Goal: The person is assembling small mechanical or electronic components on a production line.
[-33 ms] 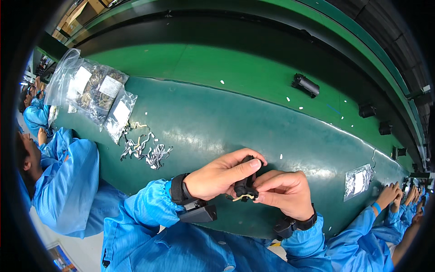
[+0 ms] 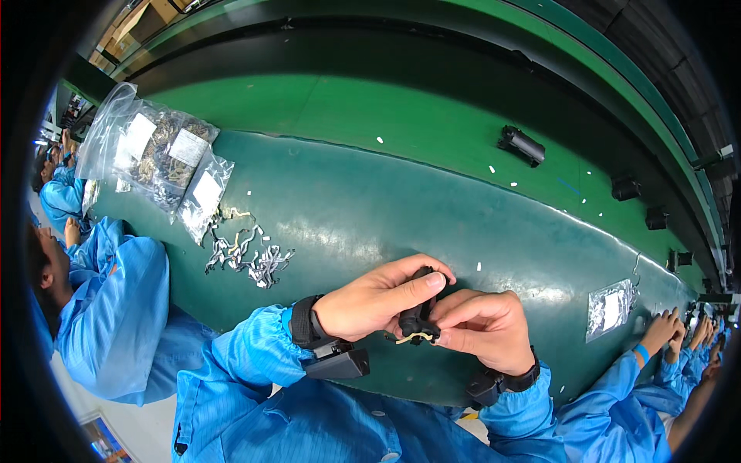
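Observation:
A black moulded plastic part [image 2: 417, 318] is held over the near side of the table, gripped between the thumb and fingers of my left hand [image 2: 374, 302]. Across its lower end runs a short cream-coloured cable [image 2: 415, 338]. My right hand [image 2: 492, 328] is closed in a pinch at the cable's right end, its fingers against the black part. The fingertips cover whatever sits at that end. To the left on the table lies a loose pile of short grey and white cables [image 2: 266, 264] with small connectors.
Clear bags full of cables [image 2: 166, 150] lie at the far left. Another small bag [image 2: 610, 309] is at the right. Beyond the table, a green strip [image 2: 347, 108] carries black cylindrical parts [image 2: 522, 146] and white scraps. Co-workers in blue sit at left [image 2: 116, 309] and right [image 2: 617, 401].

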Demonstrator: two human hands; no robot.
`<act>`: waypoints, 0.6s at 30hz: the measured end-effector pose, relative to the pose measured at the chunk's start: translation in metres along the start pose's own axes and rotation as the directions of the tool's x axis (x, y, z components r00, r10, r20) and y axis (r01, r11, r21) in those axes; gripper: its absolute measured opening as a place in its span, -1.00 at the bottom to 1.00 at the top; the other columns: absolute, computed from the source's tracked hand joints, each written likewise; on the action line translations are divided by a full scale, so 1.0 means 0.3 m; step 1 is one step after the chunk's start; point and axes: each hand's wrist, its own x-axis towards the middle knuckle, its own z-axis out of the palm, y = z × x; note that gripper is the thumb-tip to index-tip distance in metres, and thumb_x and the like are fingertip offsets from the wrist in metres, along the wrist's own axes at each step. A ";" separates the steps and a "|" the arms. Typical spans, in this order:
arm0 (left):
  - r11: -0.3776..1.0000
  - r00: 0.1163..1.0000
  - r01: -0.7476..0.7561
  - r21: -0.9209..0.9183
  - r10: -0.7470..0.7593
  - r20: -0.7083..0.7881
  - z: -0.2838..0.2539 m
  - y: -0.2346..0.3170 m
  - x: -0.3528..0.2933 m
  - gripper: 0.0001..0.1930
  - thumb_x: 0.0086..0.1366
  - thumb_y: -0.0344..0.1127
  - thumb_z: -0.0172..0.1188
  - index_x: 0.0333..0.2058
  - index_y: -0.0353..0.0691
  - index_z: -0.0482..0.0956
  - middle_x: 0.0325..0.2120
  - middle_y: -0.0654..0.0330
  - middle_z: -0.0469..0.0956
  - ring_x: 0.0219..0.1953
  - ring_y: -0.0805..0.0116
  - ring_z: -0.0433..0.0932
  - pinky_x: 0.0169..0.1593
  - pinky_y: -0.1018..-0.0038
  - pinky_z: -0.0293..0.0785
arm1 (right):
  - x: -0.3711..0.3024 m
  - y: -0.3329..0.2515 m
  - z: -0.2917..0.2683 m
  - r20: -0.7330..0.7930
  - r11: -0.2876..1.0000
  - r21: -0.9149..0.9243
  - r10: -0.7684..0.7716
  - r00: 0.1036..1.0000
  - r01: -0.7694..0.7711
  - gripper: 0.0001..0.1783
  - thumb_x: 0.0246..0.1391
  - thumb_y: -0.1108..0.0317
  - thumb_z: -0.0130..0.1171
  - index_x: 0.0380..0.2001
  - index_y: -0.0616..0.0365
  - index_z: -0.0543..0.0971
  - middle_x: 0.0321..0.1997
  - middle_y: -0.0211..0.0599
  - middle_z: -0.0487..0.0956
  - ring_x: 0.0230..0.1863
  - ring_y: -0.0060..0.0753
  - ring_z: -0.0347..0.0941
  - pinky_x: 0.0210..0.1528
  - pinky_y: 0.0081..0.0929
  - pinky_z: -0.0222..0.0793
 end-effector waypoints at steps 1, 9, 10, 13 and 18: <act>0.999 0.999 0.028 0.026 -0.029 0.019 0.002 0.002 -0.001 -0.61 0.58 -0.03 0.00 0.21 -0.12 0.42 -0.24 0.35 0.50 -0.24 0.65 0.48 -0.28 0.64 0.43 | -0.001 0.004 -0.005 0.027 1.000 0.006 -0.028 0.999 0.028 -0.80 0.09 0.71 0.34 -0.18 0.39 0.69 -0.06 -0.06 0.65 -0.05 -0.36 0.63 -0.01 -0.44 0.58; 0.982 0.998 -0.047 0.183 0.036 0.059 -0.009 -0.017 0.012 -0.57 0.55 -0.02 0.08 0.22 -0.14 0.45 -0.27 0.35 0.53 -0.28 0.64 0.48 -0.29 0.63 0.46 | -0.004 0.014 -0.022 0.085 0.993 0.095 0.058 0.995 -0.066 -0.79 0.01 0.75 0.38 -0.26 0.34 0.68 -0.07 -0.11 0.66 -0.02 -0.38 0.61 0.05 -0.45 0.56; 0.958 0.990 -0.122 0.260 0.098 0.104 -0.014 -0.025 0.014 -0.54 0.52 0.02 0.12 0.20 -0.15 0.48 -0.32 0.37 0.54 -0.35 0.64 0.47 -0.37 0.63 0.46 | -0.004 0.013 -0.025 0.129 0.983 0.134 0.106 0.986 -0.124 -0.77 0.00 0.75 0.39 -0.26 0.33 0.67 -0.07 -0.13 0.66 -0.03 -0.39 0.61 0.05 -0.46 0.56; 0.946 0.992 -0.120 0.300 0.102 0.073 -0.018 -0.009 0.012 -0.54 0.51 0.00 0.14 0.21 -0.17 0.49 -0.35 0.36 0.56 -0.39 0.65 0.47 -0.38 0.64 0.44 | -0.007 -0.041 0.012 0.047 0.970 0.126 0.203 0.978 -0.207 -0.71 0.03 0.70 0.40 -0.16 0.29 0.63 -0.10 -0.22 0.67 -0.05 -0.47 0.61 0.03 -0.51 0.54; 0.940 0.986 -0.163 0.299 0.144 0.087 -0.028 -0.004 0.010 -0.56 0.51 -0.02 0.14 0.18 -0.18 0.51 -0.36 0.38 0.55 -0.41 0.66 0.46 -0.39 0.66 0.42 | -0.011 -0.040 0.010 0.047 0.955 0.037 0.292 0.955 -0.294 -0.69 0.06 0.64 0.41 -0.11 0.27 0.61 -0.11 -0.27 0.68 -0.07 -0.51 0.62 0.01 -0.56 0.53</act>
